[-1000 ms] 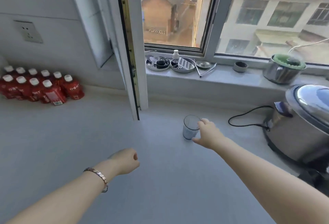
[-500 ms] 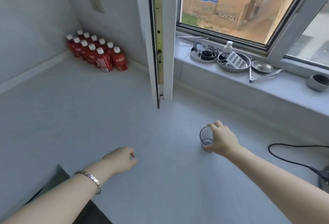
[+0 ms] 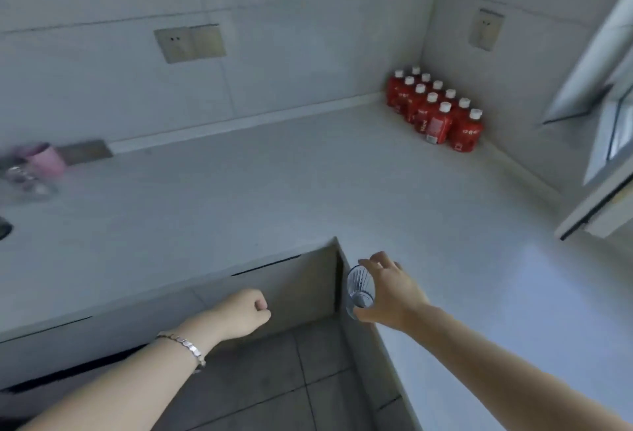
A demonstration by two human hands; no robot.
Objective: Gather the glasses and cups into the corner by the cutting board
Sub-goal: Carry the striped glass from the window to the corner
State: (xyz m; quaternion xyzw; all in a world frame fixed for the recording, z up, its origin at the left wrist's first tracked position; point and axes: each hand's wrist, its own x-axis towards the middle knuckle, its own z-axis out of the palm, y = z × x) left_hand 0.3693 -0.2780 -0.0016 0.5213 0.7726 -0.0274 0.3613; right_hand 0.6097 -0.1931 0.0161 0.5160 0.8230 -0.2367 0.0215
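Note:
A small clear ribbed glass (image 3: 359, 288) hangs off the counter by its inner corner, gripped from the right side by my right hand (image 3: 390, 288). My left hand (image 3: 245, 310), fingers curled into a loose fist and holding nothing, hovers in front of the cabinet face; a metal bracelet sits on its wrist. Far left on the counter, blurred, stand a pink cup (image 3: 46, 158) and a clear glass (image 3: 25, 180), beside a flat brownish board (image 3: 85, 151) against the wall.
The pale L-shaped counter (image 3: 274, 173) wraps around me, with its inner corner near the held glass. A pack of several red bottles (image 3: 436, 112) fills the back right corner. An open window sash (image 3: 596, 95) juts in at right. Tiled floor lies below.
My view has swung left, from the window sill to the counter corner. My right hand closed around the glass and carried it left, off the counter surface. My left hand stayed curled.

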